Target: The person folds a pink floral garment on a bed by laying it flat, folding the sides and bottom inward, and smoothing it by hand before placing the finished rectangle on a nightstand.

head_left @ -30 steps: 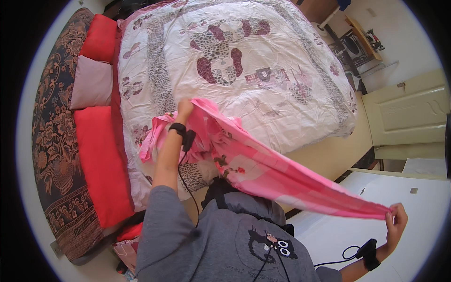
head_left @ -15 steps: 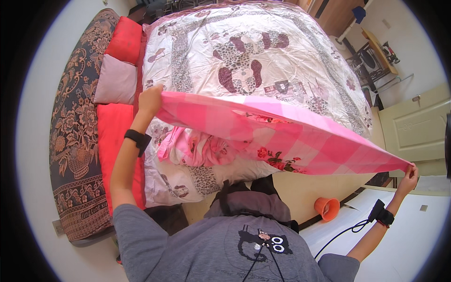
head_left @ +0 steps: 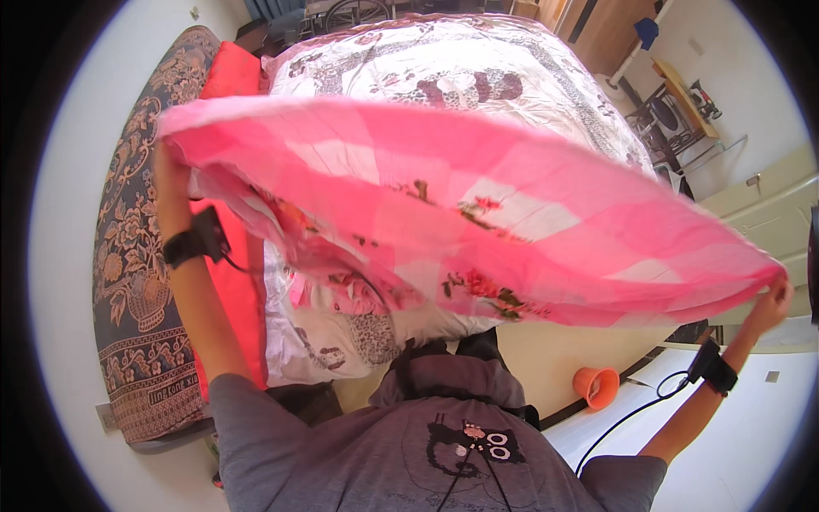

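A pink-and-white checked bed sheet (head_left: pixel 409 179) printed with red roses is stretched wide in the air between my hands, blurred by motion. My left hand (head_left: pixel 169 158) is raised by the headboard and closed on one corner; cloth covers most of its fingers. Far out to the right, my right hand (head_left: pixel 775 294) grips the other end. Beneath the sheet lies a white bed cover (head_left: pixel 358 64) with purple and leopard-print patterns, partly hidden. A bunched pink part of the cloth (head_left: pixel 354 294) rests on the near side of the bed.
Along the left runs a dark floral headboard (head_left: pixel 136 247), with a red pillow (head_left: pixel 232 70) and a red cushion (head_left: pixel 223 290) beside it. An orange bin (head_left: pixel 595 388) stands on the floor at right, near a pale door (head_left: pixel 776 205). A wheelchair (head_left: pixel 357 15) is beyond the bed.
My left hand has moved up and left, lifting its corner of the sheet toward the headboard. The right hand has shifted slightly outward. The sheet has billowed open and hides more of the bed.
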Tool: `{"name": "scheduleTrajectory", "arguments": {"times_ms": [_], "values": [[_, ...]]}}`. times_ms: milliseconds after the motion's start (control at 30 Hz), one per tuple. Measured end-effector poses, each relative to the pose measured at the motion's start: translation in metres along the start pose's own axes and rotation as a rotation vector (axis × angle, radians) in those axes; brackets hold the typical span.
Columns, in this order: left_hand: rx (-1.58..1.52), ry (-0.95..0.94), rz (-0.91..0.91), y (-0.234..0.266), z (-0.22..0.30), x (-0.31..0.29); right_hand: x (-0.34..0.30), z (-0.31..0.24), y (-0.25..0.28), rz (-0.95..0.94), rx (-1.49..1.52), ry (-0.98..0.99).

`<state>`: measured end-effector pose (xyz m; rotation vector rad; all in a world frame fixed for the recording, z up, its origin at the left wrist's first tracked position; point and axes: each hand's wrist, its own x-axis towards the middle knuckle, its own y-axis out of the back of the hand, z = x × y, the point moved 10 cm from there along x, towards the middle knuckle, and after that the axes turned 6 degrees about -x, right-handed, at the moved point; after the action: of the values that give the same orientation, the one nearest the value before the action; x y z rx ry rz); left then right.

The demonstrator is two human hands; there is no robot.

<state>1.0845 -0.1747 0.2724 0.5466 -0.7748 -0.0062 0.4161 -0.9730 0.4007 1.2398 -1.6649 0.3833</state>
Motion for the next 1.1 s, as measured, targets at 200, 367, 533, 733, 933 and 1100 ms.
{"name": "scheduleTrajectory", "arguments": {"times_ms": [200,367,533,733,933,1100], "values": [[0.67,0.234,-0.573,-0.068,-0.029,-0.06,-0.005,0.069,-0.072,-0.389,0.468,-0.191],[1.014,0.298,-0.291,-0.034,-0.068,-0.059,0.022,0.046,-0.093,-0.508,0.754,-0.188],[-0.436,1.419,-0.336,-0.067,-0.208,-0.216,0.004,0.037,-0.094,-0.529,0.748,-0.237],[-0.561,1.125,0.255,0.041,-0.209,-0.169,-0.04,0.06,-0.109,-0.837,0.779,-0.233],[-0.433,0.508,0.424,0.207,-0.081,0.035,-0.057,-0.008,-0.086,-0.782,0.582,-0.25],[-0.45,0.346,0.312,0.104,0.008,0.121,-0.039,0.039,-0.113,-0.806,0.346,-0.186]]}}
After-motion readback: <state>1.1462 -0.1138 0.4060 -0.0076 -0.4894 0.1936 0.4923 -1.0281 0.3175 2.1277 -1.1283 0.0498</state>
